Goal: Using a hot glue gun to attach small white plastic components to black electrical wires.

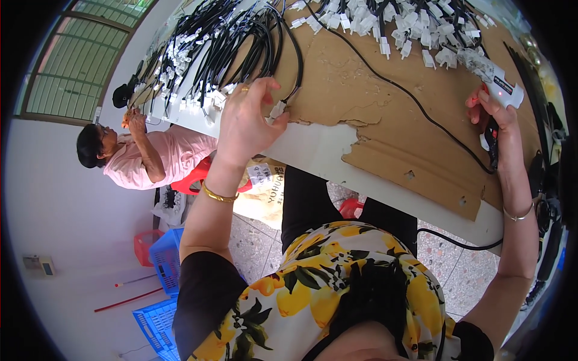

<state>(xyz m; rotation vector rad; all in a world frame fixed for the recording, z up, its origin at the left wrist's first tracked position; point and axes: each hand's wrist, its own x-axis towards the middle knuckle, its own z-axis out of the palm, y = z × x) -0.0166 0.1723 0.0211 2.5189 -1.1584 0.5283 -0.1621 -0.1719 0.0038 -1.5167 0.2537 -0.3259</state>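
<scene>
Head view, near to far: left hand (244, 114) pinches a white connector (277, 110) on a black cable (288, 54) near the torn edge of the cardboard sheet (385, 120). Right hand (497, 117) grips a white handheld tool (503, 89) near the far right of the white table (313, 150). Beyond lie heaped black cable bundles (217, 42) and white plugs (391, 27). A seated person (141, 153) works left, near blue crates (162, 259).
</scene>
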